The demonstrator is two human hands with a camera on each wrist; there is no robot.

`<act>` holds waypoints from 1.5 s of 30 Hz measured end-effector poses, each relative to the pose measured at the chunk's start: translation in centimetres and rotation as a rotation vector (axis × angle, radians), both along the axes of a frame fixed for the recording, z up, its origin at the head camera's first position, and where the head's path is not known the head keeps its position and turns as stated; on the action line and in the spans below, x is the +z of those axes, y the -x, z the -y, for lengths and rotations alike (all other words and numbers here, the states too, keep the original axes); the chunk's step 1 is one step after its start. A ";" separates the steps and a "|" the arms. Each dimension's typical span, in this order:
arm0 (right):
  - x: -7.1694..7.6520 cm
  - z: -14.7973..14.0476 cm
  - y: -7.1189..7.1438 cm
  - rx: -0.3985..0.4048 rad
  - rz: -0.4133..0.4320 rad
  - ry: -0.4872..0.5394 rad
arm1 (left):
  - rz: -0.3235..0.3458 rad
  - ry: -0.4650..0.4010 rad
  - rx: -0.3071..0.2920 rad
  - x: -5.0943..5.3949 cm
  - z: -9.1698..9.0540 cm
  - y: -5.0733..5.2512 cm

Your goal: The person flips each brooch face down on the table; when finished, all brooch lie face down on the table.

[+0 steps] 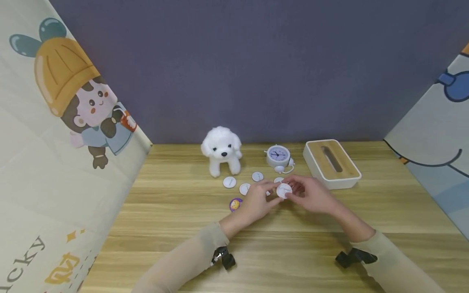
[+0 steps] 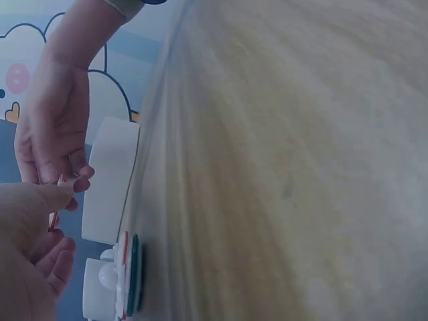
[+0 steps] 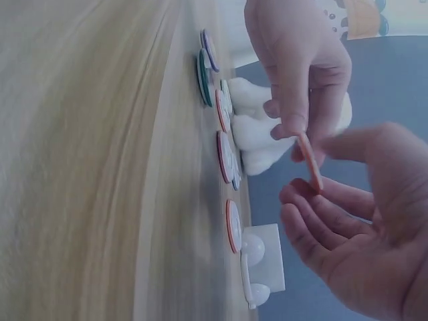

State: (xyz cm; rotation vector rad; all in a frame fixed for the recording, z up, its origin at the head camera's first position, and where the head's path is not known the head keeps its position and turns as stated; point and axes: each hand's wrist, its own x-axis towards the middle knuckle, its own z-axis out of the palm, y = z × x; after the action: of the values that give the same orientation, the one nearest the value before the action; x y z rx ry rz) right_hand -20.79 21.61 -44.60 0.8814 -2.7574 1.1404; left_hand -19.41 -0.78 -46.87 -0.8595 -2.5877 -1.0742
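Observation:
A small white round disc (image 1: pixel 283 190) with an orange-red edge is held up between both hands, above the table. My left hand (image 1: pixel 256 201) pinches one side of it with thumb and fingers. On the other side, the curled fingers of my right hand (image 1: pixel 313 196) touch its rim; the right thumb is blurred in the right wrist view. Several similar discs lie close by, among them a white one (image 1: pixel 229 182) and another (image 1: pixel 257 176). One purple-rimmed disc (image 1: pixel 235 204) shows a yellow picture, partly covered by the left hand.
Behind the discs stands a white plush dog (image 1: pixel 222 151). A white alarm clock (image 1: pixel 278 155) is to its right. Further right sits a white tissue box (image 1: pixel 331 165) with a wooden lid. Dark and printed panels enclose the wooden table (image 1: pixel 176 228).

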 end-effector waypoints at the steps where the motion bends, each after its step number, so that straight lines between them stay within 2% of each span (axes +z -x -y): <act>1: 0.0 0.0 0.0 0.019 -0.004 -0.018 | 0.001 0.006 -0.002 -0.1 0.0 0.0; 7: -0.5 -0.1 0.1 0.070 -0.039 -0.062 | 0.007 0.051 -0.013 -0.8 0.0 0.1; 13: -1.0 0.0 0.0 0.074 -0.079 -0.078 | -0.021 0.126 -0.027 -1.0 -0.1 0.2; 20: -1.5 0.1 0.0 0.054 -0.157 -0.141 | -0.051 0.210 -0.014 -1.2 -0.4 0.3; 29: -2.1 0.1 0.0 0.046 -0.116 -0.167 | -0.087 0.264 -0.010 -1.6 -0.9 0.4; 40: -2.9 0.6 0.2 0.054 -0.123 -0.204 | -0.093 0.357 0.034 -1.8 -0.9 0.2; 45: -3.0 0.5 0.5 0.066 -0.119 -0.198 | -0.111 0.376 0.024 -1.8 -0.9 0.5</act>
State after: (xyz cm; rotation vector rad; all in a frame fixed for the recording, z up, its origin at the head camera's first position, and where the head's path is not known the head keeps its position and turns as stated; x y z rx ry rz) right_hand -21.25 21.07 -47.61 1.0302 -2.7962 0.8031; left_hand -19.92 0.10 -48.65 -0.9317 -2.7375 -0.5197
